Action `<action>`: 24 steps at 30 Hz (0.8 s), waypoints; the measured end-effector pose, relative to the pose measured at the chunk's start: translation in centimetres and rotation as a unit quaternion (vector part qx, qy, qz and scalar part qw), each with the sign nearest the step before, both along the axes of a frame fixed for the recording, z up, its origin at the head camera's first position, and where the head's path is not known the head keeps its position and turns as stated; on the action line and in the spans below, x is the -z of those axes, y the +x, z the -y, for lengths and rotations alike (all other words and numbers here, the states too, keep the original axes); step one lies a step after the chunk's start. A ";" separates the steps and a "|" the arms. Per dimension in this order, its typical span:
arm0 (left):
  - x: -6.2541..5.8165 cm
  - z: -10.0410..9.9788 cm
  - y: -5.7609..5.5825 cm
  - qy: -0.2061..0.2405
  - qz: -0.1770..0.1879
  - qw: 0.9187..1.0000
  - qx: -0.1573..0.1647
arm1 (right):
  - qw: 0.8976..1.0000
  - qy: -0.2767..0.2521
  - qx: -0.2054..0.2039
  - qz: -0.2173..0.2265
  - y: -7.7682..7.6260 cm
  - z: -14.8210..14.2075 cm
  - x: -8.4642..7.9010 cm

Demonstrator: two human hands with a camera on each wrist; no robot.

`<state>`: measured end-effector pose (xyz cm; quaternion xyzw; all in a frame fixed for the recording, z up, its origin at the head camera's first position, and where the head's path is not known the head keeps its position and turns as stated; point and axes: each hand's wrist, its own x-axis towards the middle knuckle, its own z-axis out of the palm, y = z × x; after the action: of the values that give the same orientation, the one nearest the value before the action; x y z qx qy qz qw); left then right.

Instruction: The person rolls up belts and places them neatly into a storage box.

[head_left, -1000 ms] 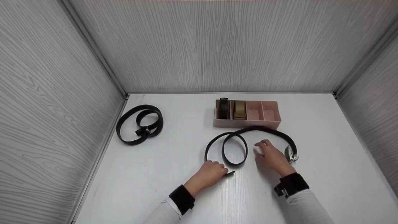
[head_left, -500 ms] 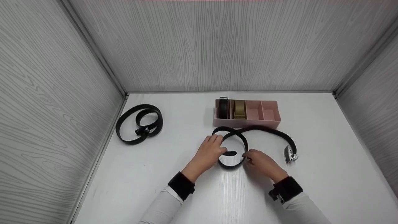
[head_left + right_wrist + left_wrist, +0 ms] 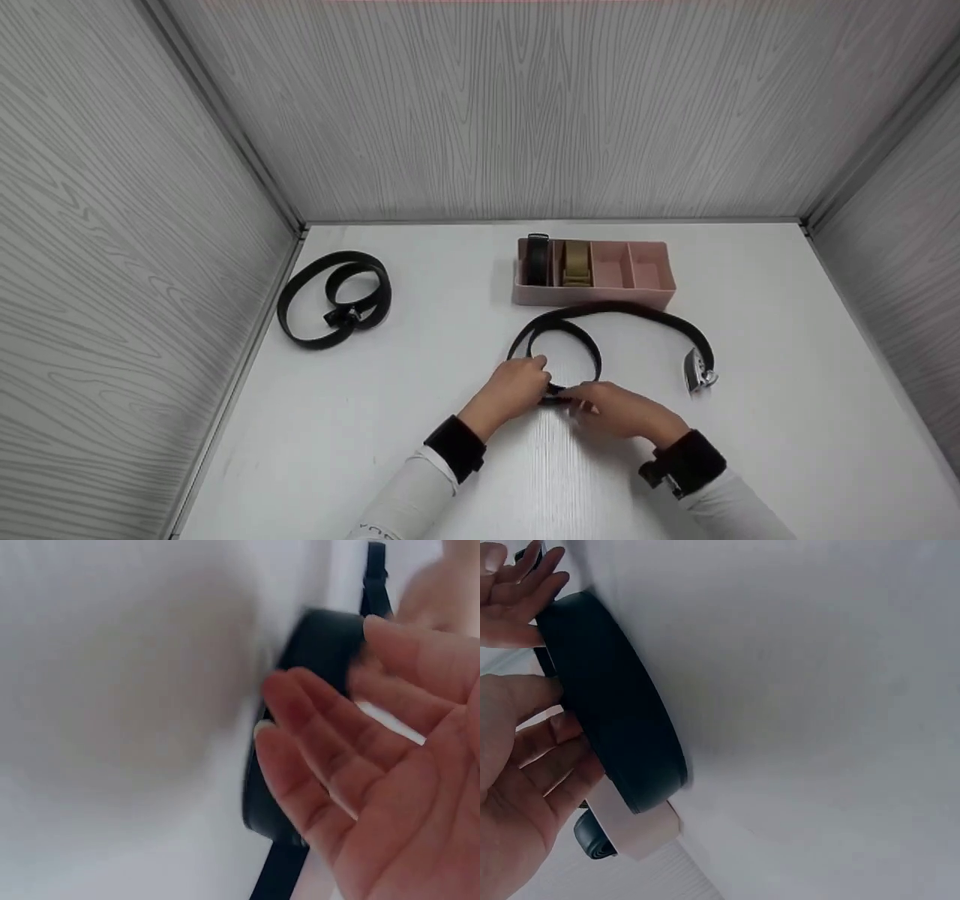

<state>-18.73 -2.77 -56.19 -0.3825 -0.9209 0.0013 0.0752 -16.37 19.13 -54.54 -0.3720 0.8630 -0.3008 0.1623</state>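
A black belt [image 3: 645,311] with a silver plate buckle [image 3: 697,371] lies on the white table, its strap standing on edge. The strap's tail end runs in a loop on the left, where both hands meet. My left hand [image 3: 514,386] holds the strap at the near left of this loop, thumb and fingers at its edge in the left wrist view. My right hand [image 3: 615,409] pinches the loop's near side with thumb and forefinger. In the right wrist view its other fingers [image 3: 300,750] lie loosely along the strap. The left fingers partly hide the belt's tip.
Behind the belt stands a pink divided box [image 3: 592,296]. It holds a rolled black belt [image 3: 537,259] and a rolled tan belt [image 3: 577,262] in its two left compartments. Another black belt [image 3: 330,259] lies loosely coiled at the left. Grey wood-grain panels [image 3: 487,112] enclose the table.
The left hand carried the tail end inward, up and then back toward the near side, making a smaller loop. The right hand came left from beside the buckle to the loop.
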 end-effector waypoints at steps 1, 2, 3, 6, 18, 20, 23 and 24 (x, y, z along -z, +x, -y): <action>0.0 0.2 0.0 0.004 0.015 1.000 -0.005 | 1.000 -0.006 0.010 -0.004 -0.4 -0.7 -0.2; 0.0 0.4 0.0 0.009 0.029 0.999 -0.010 | 0.999 -0.004 0.031 -0.022 -0.9 -1.5 -0.4; -0.1 0.6 -0.1 0.013 0.040 0.999 -0.017 | 0.997 0.006 0.058 -0.060 -1.5 -2.6 -0.6; -0.5 1.7 -0.3 0.025 0.053 0.997 -0.046 | 0.968 0.081 0.175 -0.162 -3.2 -6.3 -0.8; -1.4 5.8 -1.8 0.034 0.069 0.965 -0.250 | 0.943 0.148 0.297 0.016 -5.4 -14.0 -0.1; -1.4 6.3 -1.8 0.038 0.056 0.964 -0.257 | 0.938 0.143 0.314 0.026 -5.3 -14.6 -0.1; -1.1 7.0 -1.6 0.042 0.029 0.969 -0.244 | 0.928 0.141 0.343 0.036 -5.1 -15.6 -0.2; -1.0 7.2 -1.6 0.041 0.019 0.971 -0.237 | 0.924 0.142 0.353 0.039 -5.1 -16.0 -0.2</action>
<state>-20.29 -9.98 -55.18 -0.1503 -0.9857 -0.0262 0.0713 -21.43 35.16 -54.35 -0.0043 0.9650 -0.2276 0.1301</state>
